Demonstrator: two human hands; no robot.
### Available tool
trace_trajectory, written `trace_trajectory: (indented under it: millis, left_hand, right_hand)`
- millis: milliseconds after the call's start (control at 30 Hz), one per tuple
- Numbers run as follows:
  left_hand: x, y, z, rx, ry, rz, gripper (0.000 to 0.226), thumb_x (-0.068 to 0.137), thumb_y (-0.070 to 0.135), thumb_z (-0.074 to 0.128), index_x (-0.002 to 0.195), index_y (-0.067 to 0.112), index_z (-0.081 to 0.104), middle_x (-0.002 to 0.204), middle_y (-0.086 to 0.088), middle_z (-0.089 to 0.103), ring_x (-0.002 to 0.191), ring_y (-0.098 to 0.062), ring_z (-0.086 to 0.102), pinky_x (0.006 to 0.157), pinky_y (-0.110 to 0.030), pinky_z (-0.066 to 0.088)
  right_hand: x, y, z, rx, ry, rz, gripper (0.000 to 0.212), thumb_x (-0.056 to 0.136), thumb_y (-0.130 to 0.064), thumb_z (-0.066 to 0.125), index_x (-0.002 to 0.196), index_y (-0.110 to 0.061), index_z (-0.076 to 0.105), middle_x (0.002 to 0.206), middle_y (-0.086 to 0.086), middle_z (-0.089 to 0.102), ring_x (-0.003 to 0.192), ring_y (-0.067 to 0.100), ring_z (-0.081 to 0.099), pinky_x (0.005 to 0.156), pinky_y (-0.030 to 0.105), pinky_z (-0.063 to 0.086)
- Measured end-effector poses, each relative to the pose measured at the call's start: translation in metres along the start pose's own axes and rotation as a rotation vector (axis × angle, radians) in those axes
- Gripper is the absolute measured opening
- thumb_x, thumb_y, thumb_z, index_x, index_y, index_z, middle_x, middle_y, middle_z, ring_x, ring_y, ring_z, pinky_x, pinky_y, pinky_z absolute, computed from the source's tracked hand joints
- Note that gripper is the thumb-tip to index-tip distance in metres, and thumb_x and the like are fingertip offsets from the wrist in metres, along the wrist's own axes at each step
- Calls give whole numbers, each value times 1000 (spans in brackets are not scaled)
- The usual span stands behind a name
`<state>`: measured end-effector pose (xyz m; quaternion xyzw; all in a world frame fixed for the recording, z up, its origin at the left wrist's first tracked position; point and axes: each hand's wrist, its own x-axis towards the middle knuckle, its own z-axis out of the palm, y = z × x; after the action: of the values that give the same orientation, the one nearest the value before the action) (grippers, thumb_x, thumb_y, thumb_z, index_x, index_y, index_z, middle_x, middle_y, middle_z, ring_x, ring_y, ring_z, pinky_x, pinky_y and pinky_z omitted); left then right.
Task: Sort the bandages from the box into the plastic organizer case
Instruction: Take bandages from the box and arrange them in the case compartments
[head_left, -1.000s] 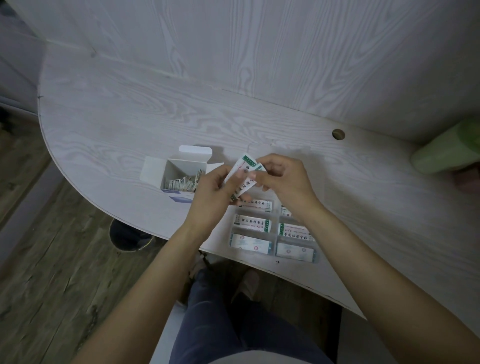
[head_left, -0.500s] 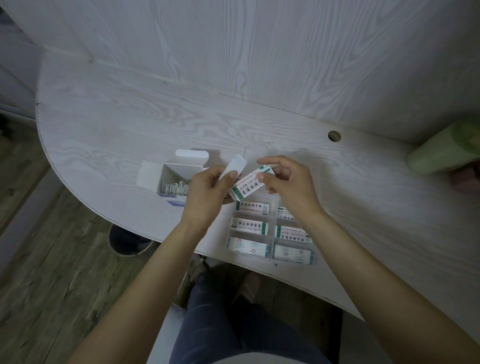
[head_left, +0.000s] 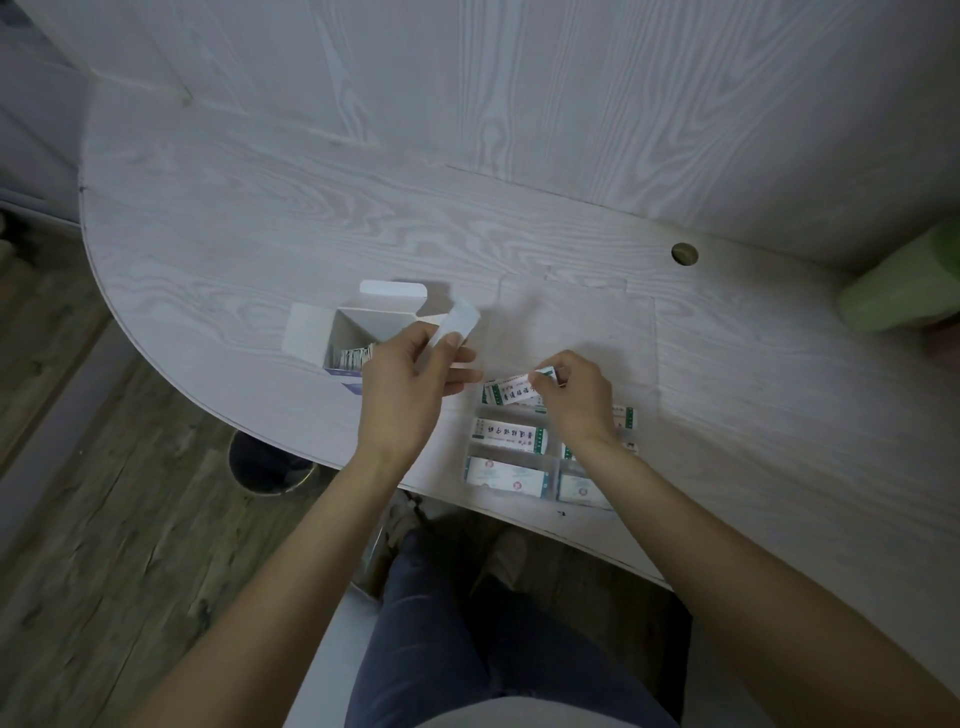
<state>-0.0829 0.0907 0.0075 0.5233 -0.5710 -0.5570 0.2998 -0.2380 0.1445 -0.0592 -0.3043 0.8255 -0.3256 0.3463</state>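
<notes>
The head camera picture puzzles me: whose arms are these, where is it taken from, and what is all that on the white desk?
There is no machine here. A person wears a camera on the head, so you look down along their own two bare arms at a pale wood-grain desk.

On the desk stands an open white box with small bandages packed inside. Nearer the person lies a clear plastic organizer case, its compartments already holding wrapped bandages.

The left hand pinches a plain white strip, raised beside the box. The right hand holds a printed bandage low over the far end of the case, apparently putting it into a compartment.

A green thing sits at the right edge, too blurred to name.
</notes>
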Motion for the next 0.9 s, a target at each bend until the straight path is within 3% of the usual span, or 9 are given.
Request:
trace_trajectory:
  millis: [100,233,400,600,733,833,900]
  left_hand:
    - [-1,-1,-3,64,-18,25,18,98,17,49,97,6,64,88,-4,71,71,-11,71,64,-19,54]
    - [-1,0,-4,114,-33,54,19,99,18,47,99,8,63,88,-3,71,69,-10,70,62,-16,52]
    - [1,1,-6,115,-41,57,18,99,18,46,98,10,63,88,-3,71,69,-11,70,62,-16,51]
    - [2,-1,-5,129,-55,50,18,99,18,45,100,10,62,88,-2,70,69,-11,70,61,-15,50]
    - [3,-2,-5,180,-95,57,22,101,16,40,105,11,61,88,1,70,70,-14,68,64,-18,52]
    - [4,-3,-5,205,-118,85,23,101,15,40,104,13,63,90,1,70,72,-13,66,64,-17,51]
    - [4,-4,-3,197,-131,97,24,101,16,41,107,16,64,89,2,70,72,-10,65,65,-16,51]
  right_hand:
    - [-1,-3,2,-197,-18,-40,19,94,-24,58,106,-13,65,97,4,66,80,17,58,72,32,50]
    - [-1,-5,1,-486,-29,-130,22,96,-30,52,107,-16,65,96,3,68,76,18,58,59,26,39]
    - [-1,-8,0,-706,-63,-294,22,97,-25,48,103,-17,68,100,2,65,87,19,59,62,27,41]
    - [1,-6,4,-896,-134,-407,22,93,-8,51,99,-18,69,100,0,62,99,16,50,62,26,34]
    - [2,-6,4,-1012,-185,-462,19,90,1,53,100,-10,64,106,4,58,109,18,43,65,27,37]
    - [0,-8,3,-1096,-205,-531,21,90,-1,54,108,-8,61,108,5,55,109,20,44,61,29,33]
    - [0,-7,1,-942,-142,-518,20,96,-10,49,110,-10,63,106,5,57,102,20,49,62,29,36]
